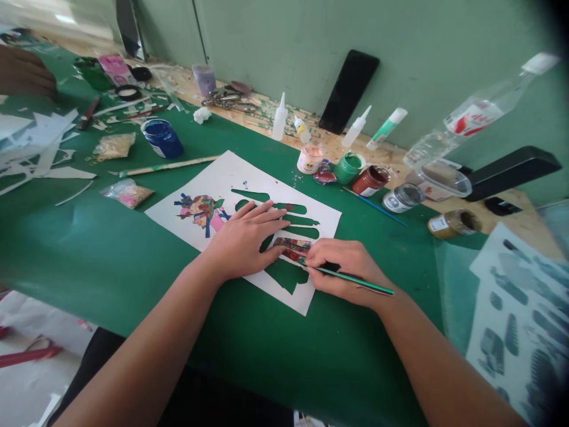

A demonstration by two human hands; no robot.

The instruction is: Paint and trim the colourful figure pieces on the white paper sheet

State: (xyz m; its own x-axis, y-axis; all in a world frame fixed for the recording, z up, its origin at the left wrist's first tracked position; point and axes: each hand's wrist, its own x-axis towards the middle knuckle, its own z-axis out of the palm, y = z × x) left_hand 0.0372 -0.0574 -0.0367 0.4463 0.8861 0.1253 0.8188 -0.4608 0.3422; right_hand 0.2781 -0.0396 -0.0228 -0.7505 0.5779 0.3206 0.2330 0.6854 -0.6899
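A white paper stencil [186, 216] with long cut-out shapes lies at an angle on the green table cover. My left hand [249, 237] rests flat on it, fingers stretched out towards the slots. In my right hand [347, 267] is a thin green-handled paintbrush [367, 283], gripped near its lower end; the fingers hide its tip. Between the two hands, a cut-out shows a patch of mottled red, brown and green paint [292, 248]. To the left of my left hand, the sheet carries a multicoloured painted or pasted design [202, 210].
Paint jars, among them green [349, 169], red-brown [371, 179] and blue [162, 138], stand behind the sheet. A blue brush [376, 206] lies near them. A plastic bottle [473, 115] leans right. Paper scraps [35, 145] and another person's hand [26, 71] are left.
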